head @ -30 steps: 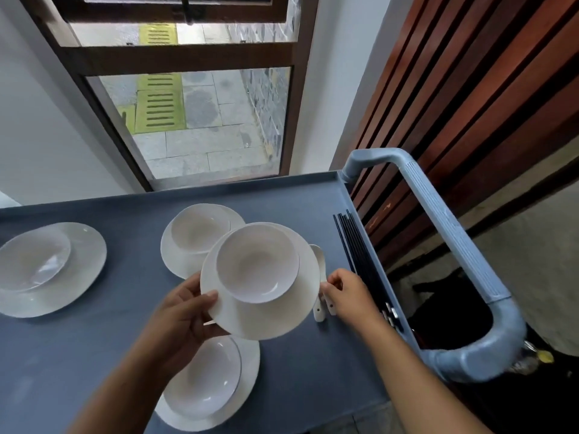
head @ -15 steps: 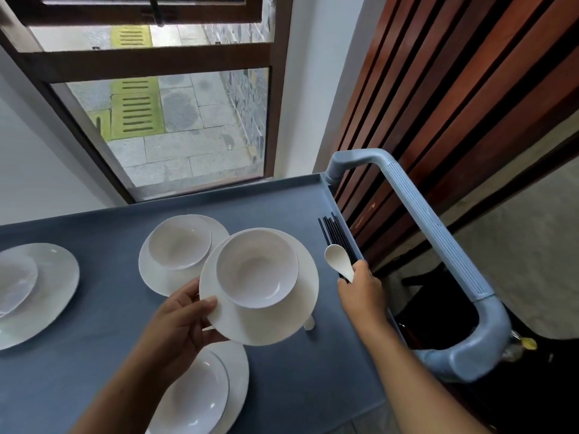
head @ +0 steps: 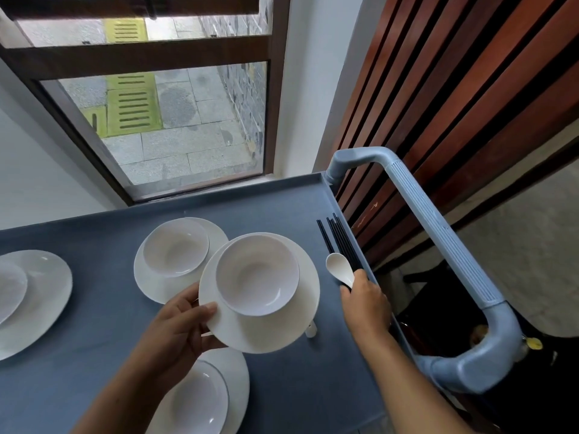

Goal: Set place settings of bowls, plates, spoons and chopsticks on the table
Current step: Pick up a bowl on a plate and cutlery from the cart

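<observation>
Nearest, a bowl on a plate is set on the blue cart top. Above it, a second plate carrying a bowl is gripped at its left rim by the left hand. A white spoon is pinched in the right hand, over black chopsticks laid along the right edge. Farther off, a third plate, a cart handle and a window are seen.

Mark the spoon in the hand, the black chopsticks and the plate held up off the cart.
spoon (head: 337,266), head view, on its scoop.
chopsticks (head: 343,245), head view, mid-length of the bundle.
plate (head: 257,336), head view, bare near rim.
</observation>
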